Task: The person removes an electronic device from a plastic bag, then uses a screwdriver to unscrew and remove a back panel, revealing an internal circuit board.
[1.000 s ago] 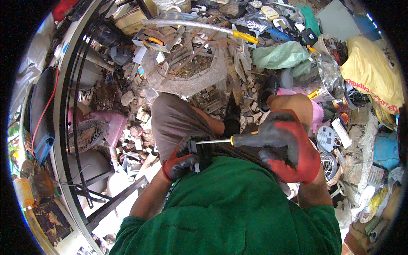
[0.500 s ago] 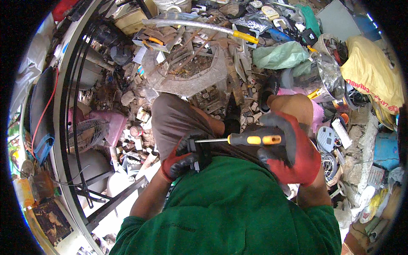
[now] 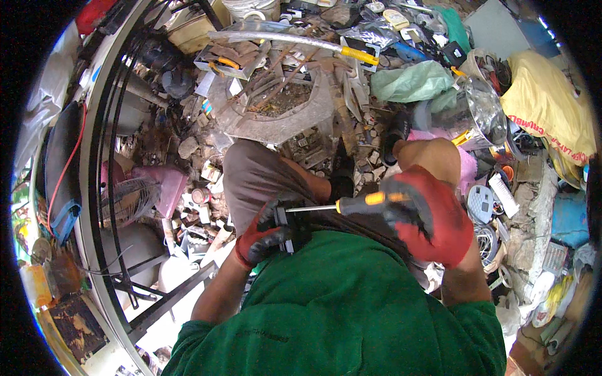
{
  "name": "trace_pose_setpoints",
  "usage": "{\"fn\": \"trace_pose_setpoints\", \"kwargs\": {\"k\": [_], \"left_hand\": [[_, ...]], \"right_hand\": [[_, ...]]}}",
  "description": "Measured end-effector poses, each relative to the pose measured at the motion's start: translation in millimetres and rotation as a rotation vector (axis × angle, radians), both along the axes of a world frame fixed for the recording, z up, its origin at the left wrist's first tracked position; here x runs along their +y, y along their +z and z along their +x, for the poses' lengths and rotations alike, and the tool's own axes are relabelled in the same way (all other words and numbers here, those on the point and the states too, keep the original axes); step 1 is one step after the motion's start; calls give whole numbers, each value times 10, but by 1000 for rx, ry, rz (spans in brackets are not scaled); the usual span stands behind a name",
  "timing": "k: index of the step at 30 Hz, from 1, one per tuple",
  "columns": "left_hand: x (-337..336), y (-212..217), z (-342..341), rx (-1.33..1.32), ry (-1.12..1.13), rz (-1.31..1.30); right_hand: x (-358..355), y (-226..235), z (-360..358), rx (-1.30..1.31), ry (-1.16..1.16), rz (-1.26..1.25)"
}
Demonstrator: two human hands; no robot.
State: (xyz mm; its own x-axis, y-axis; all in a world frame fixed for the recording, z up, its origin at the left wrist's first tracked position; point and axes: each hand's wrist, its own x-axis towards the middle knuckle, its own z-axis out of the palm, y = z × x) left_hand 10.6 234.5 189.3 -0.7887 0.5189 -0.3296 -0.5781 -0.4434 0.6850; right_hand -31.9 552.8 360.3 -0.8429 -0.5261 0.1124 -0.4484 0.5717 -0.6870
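In a red and black work glove, my left hand [image 3: 256, 237] is closed around a small flat black part [image 3: 283, 227] and steadies it above my lap. A screwdriver [image 3: 359, 204] with a black and yellow handle lies roughly level, its shaft tip against that part. The detail at the tip is too small to make out. My right hand [image 3: 434, 216], gloved the same way, has its fingers closed round the rear end of the handle and partly hides it.
Ahead of my knees lies a grey broken frame [image 3: 276, 128] amid rubble, with a hammer [image 3: 342, 100] beside it. A metal rack [image 3: 94, 188] stands at my left. A yellow sack [image 3: 542, 103] and a clear plastic container [image 3: 473, 116] sit at the right.
My right hand has shifted from fingers spread beside the handle to fingers closed over its rear end. The left hand and black part stay nearly still.
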Motion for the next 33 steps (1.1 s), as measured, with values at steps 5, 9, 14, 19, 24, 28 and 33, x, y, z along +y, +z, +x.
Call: {"fn": "trace_pose_setpoints", "kwargs": {"k": [5,9,14,19,24,28,33], "left_hand": [[45,54,-49,30,-26,-10],[13,20,-44,22,-31,-25],[-26,13,-100,57,-87,24],[5,-26,-36,58,-16,43],[-47,-322,-28,3,-65,33],[-30,-191,-48,4,-25,117],[38,-40,-87,-133,117,409]], "right_hand": [[-6,-83,50,70,3,-195],[30,-43,34,-53,-41,-56],[24,-120,-7,232,191,-167],[-95,-68,99,9,-42,-113],[-4,12,150,-9,-51,-119],[52,-220,175,143,-77,-252],[71,-189,196,157,-117,-315]]}}
